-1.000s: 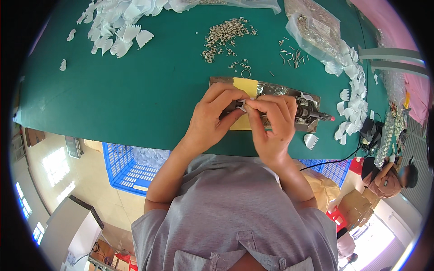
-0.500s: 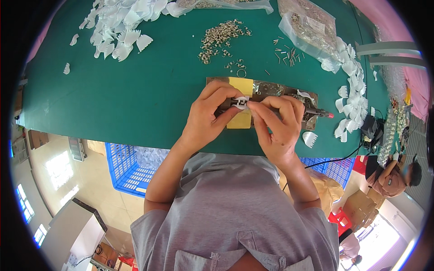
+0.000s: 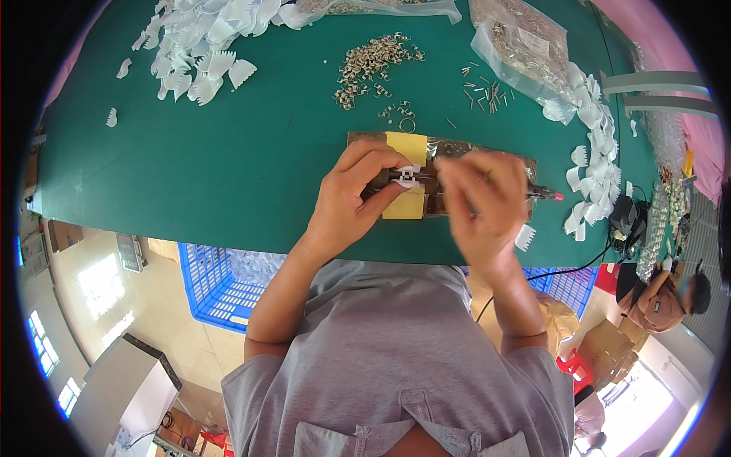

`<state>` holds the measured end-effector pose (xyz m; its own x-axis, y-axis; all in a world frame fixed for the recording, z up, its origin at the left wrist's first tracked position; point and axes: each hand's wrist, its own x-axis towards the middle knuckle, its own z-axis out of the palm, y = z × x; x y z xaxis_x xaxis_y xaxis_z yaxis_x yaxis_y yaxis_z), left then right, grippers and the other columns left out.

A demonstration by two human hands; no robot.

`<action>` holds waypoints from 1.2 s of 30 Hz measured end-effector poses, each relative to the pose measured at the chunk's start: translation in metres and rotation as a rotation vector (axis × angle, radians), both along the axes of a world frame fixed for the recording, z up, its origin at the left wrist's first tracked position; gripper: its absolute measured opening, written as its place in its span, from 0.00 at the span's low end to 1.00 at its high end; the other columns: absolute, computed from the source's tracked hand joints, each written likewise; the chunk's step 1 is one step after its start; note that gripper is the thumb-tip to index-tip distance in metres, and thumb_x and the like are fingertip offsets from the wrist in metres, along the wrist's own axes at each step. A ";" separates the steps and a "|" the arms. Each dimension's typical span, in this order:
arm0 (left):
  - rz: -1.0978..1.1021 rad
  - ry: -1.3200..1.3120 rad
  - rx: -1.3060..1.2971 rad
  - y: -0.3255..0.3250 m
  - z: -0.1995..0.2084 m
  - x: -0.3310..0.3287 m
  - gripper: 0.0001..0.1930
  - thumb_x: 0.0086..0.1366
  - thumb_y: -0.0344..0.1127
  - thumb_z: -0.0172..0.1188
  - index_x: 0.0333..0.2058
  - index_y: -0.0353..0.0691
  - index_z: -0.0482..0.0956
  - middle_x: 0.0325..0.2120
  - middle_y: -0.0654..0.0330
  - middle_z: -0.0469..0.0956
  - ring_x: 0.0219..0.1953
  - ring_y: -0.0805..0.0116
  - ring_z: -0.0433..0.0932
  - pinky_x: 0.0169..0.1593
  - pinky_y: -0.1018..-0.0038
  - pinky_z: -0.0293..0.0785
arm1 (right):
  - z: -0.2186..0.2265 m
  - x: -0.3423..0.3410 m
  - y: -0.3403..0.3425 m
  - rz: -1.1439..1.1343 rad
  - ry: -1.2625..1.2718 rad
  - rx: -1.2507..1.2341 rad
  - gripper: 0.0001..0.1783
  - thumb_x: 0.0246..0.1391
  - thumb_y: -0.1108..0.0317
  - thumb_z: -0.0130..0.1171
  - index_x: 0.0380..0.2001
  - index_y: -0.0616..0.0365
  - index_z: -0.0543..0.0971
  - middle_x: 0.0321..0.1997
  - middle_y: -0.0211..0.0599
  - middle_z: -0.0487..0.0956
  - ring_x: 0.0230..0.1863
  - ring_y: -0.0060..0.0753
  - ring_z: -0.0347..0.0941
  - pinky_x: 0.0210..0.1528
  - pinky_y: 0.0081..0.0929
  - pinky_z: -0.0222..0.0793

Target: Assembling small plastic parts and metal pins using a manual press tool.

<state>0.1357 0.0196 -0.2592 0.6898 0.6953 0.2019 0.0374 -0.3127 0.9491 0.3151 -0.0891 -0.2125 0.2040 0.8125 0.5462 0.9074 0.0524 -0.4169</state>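
My left hand [image 3: 343,190] is closed, thumb and forefinger pinching a small white toothed claw clip [image 3: 408,176] with a dark gap at its middle. This is over a brown work plate [image 3: 365,139] that has a yellow strip [image 3: 406,207] across it. To the right of the clip, my right hand [image 3: 487,202] hovers over the plate, its fingers smeared by motion; whether they hold anything does not show. A slim dark tool with a red tip [image 3: 557,196] sticks out past the right hand. One loose white toothed half [image 3: 525,237] lies just below the plate's right end.
On the green table [image 3: 198,167], white toothed halves [image 3: 221,30] are heaped far left, with more [image 3: 601,152] along the right. Small metal springs [image 3: 373,61] and thin pins [image 3: 487,95] lie beyond the plate, beside a clear bag [image 3: 525,46]. A blue basket [image 3: 199,282] stands below the edge.
My right hand has left the clip and moved right, and is now blurred. My left hand keeps its pinch on the clip in nearly the same spot.
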 end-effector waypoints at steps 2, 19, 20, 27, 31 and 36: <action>0.023 0.010 -0.021 -0.002 0.005 0.000 0.16 0.59 0.17 0.70 0.45 0.35 0.82 0.45 0.59 0.79 0.40 0.67 0.82 0.42 0.74 0.80 | 0.009 0.023 0.012 -0.087 0.011 -0.053 0.11 0.52 0.74 0.70 0.40 0.53 0.87 0.37 0.33 0.81 0.38 0.42 0.77 0.42 0.37 0.72; 0.006 0.063 0.125 0.002 0.002 0.000 0.14 0.59 0.21 0.72 0.44 0.36 0.83 0.42 0.58 0.82 0.42 0.63 0.82 0.44 0.72 0.79 | 0.011 0.051 0.051 0.212 0.352 -0.643 0.06 0.54 0.73 0.65 0.34 0.61 0.79 0.34 0.41 0.82 0.34 0.44 0.81 0.39 0.38 0.78; 0.009 0.045 0.097 0.001 0.003 0.001 0.14 0.60 0.21 0.72 0.44 0.36 0.83 0.43 0.58 0.81 0.42 0.65 0.83 0.44 0.72 0.79 | 0.022 0.041 0.046 0.275 0.420 -0.584 0.06 0.55 0.75 0.66 0.35 0.61 0.80 0.33 0.38 0.81 0.34 0.36 0.81 0.39 0.32 0.77; 0.038 -0.017 0.029 0.000 -0.004 0.005 0.14 0.56 0.22 0.72 0.42 0.38 0.83 0.40 0.59 0.81 0.39 0.57 0.81 0.41 0.65 0.78 | 0.032 0.027 0.036 0.401 0.286 -0.422 0.10 0.53 0.78 0.71 0.38 0.59 0.82 0.34 0.34 0.82 0.33 0.29 0.79 0.38 0.28 0.77; 0.044 -0.032 0.052 0.000 -0.003 0.007 0.13 0.56 0.22 0.71 0.41 0.38 0.83 0.40 0.59 0.81 0.39 0.57 0.81 0.40 0.65 0.78 | 0.033 0.025 0.035 0.405 0.139 -0.427 0.11 0.52 0.80 0.71 0.38 0.58 0.82 0.35 0.33 0.83 0.35 0.32 0.79 0.38 0.31 0.77; 0.041 -0.052 0.003 0.002 -0.007 0.008 0.14 0.53 0.23 0.75 0.38 0.38 0.83 0.39 0.59 0.82 0.39 0.58 0.81 0.40 0.66 0.78 | 0.038 0.027 0.030 0.343 0.250 -0.342 0.11 0.51 0.77 0.70 0.38 0.56 0.82 0.31 0.35 0.82 0.35 0.39 0.77 0.37 0.35 0.76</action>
<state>0.1433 0.0218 -0.2666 0.6491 0.7222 0.2390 0.0012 -0.3151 0.9490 0.3424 -0.0595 -0.1741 -0.0146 0.9780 0.2079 0.7331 0.1519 -0.6629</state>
